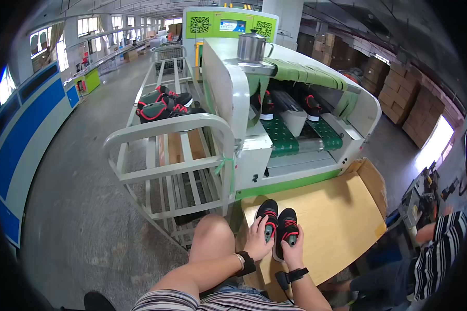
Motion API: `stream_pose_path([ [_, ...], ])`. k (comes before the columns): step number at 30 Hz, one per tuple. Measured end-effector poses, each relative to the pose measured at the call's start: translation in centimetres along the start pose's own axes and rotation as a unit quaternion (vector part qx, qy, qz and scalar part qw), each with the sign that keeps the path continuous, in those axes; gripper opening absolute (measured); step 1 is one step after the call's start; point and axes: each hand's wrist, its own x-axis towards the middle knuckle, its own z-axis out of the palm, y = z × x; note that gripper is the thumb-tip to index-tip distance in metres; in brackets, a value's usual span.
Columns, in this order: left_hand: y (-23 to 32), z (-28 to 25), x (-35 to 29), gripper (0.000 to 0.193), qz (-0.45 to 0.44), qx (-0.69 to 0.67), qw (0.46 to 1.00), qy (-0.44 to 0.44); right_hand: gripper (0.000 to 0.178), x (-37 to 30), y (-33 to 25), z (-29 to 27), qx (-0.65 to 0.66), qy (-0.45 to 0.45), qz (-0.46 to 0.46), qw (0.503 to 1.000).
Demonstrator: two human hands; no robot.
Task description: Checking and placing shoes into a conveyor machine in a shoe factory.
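Note:
A pair of black sneakers with red laces sits side by side at the left part of a tan board (342, 217), toes pointing away from me. My left hand (257, 242) is closed around the heel end of the left sneaker (267, 208). On the right sneaker (287, 220), my right hand (294, 253) grips the heel end in the same way. Dark green inserts, which look like shoe lasts, show in both shoe openings. The undersides of the sneakers are hidden, so I cannot tell whether they touch the board.
Ahead stands a white and green conveyor machine (238, 103); two similar sneakers ride its green belts (280, 136). A steel pot (251, 47) rests on top. Left of it, a metal rack (166, 122) carries more sneakers (163, 109). Another person (436, 254) works at the right.

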Motion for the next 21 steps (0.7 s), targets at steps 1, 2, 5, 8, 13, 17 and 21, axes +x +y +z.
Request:
stream_pose_path([
  [1,0.0,0.0,0.0,0.082,0.000,0.001,1.000,0.001,0.084,0.1,0.3,-0.2,0.008,-0.003,0.000,1.000],
  [2,0.0,0.0,0.0,0.082,-0.001,0.002,1.000,0.002,0.084,0.2,0.6,-0.2,0.017,-0.006,0.000,1.000],
  [5,0.1,0.2,0.0,0.081,0.005,-0.003,1.000,0.017,0.083,0.1,0.3,-0.1,0.033,0.004,-0.003,0.999],
  [8,0.0,0.1,-0.2,0.081,0.004,-0.010,1.000,0.015,0.082,-0.2,0.5,0.2,0.029,0.011,-0.011,0.999],
  [13,-0.4,0.4,-0.1,0.083,0.008,-0.013,0.999,0.028,0.083,0.0,1.1,0.1,0.031,0.001,-0.006,0.999],
  [17,-0.5,0.5,-0.2,0.083,0.007,-0.014,0.999,0.030,0.082,0.0,1.4,0.2,0.044,0.001,0.000,0.999],
  [21,-0.3,0.2,-0.3,0.080,0.003,-0.010,1.000,0.021,0.081,-0.3,0.1,0.3,0.034,0.006,0.000,0.999],
])
